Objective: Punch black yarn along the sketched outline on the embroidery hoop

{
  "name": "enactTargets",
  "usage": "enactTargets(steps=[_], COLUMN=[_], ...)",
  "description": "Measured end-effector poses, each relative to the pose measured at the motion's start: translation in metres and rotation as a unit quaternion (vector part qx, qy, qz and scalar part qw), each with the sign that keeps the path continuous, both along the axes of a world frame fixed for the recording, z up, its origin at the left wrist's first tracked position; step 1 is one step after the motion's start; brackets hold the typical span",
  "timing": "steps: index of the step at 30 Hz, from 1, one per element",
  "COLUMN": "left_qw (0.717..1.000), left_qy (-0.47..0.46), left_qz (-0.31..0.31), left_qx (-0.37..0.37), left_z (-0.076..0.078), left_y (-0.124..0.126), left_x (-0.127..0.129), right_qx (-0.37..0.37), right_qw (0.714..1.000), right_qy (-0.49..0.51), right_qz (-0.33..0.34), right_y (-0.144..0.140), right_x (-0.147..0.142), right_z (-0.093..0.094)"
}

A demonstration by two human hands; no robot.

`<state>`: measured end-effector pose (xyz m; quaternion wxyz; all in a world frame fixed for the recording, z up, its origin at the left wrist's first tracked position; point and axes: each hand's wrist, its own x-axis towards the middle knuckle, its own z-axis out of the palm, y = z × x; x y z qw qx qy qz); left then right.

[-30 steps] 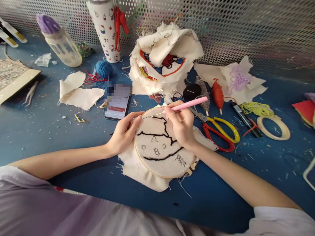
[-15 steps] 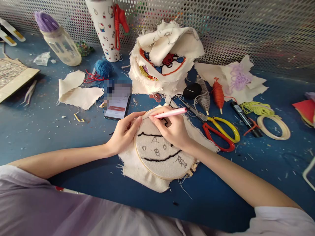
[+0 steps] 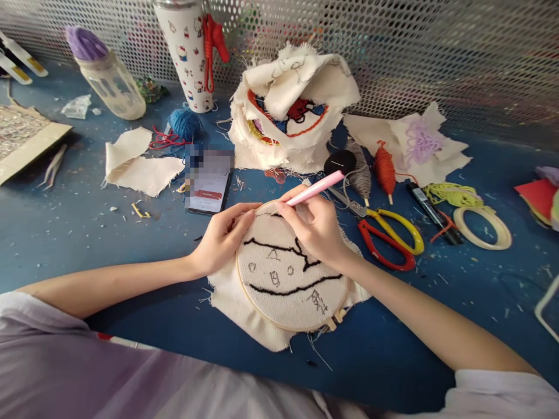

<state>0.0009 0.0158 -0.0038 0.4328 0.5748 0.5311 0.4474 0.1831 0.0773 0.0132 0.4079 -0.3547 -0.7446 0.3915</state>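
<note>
Off-white cloth is stretched in a wooden embroidery hoop [image 3: 247,294], tilted on the table, with black yarn lines and pencil marks on its face. My left hand [image 3: 223,237] grips the hoop's upper left rim, thumb on top and fingers partly hidden. In my right hand [image 3: 315,226] is a pink punch needle [image 3: 318,187], pinched near its lower end over the upper part of the cloth. Its tip is hidden by my fingers. A black yarn ball [image 3: 339,164] lies just beyond this hand. Red-and-yellow scissors [image 3: 384,233] rest to the right.
A phone [image 3: 210,180] lies left of the hoop, near a blue yarn ball [image 3: 185,123]. Behind stand a patterned tumbler [image 3: 186,58] and heaped embroidered cloth [image 3: 283,139]. Orange yarn [image 3: 384,169], a black marker [image 3: 432,212] and a small ring [image 3: 502,238] lie at right.
The hoop has shifted slightly toward me and left. My right hand has moved right along the cloth, the needle's handle tilting more upright, and more of the black yarn line shows.
</note>
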Motion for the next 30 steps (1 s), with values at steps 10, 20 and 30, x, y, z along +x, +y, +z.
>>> enactTargets(steps=[10,20,30], left_qw=[1.0,1.0,1.0], left_qy=[0.017,0.012,-0.02], left_qz=[0.007,0.002,-0.001], left_qx=[-0.001,-0.003,-0.005], left_z=[-0.0017,-0.0028,0.0035], left_y=[0.0004,0.0008,-0.0019], left_x=[0.0002,-0.0005,0.0013], right_qx=[-0.041,-0.019,0.123], right_qw=[0.992,0.996,0.99], right_qy=[0.101,0.069,-0.05], right_qz=[-0.063,-0.052,0.042], right_y=[0.0003,-0.0014,-0.0049], right_x=[0.0011,0.0006,-0.0054], right_z=[-0.0096,-0.0118,-0.0081])
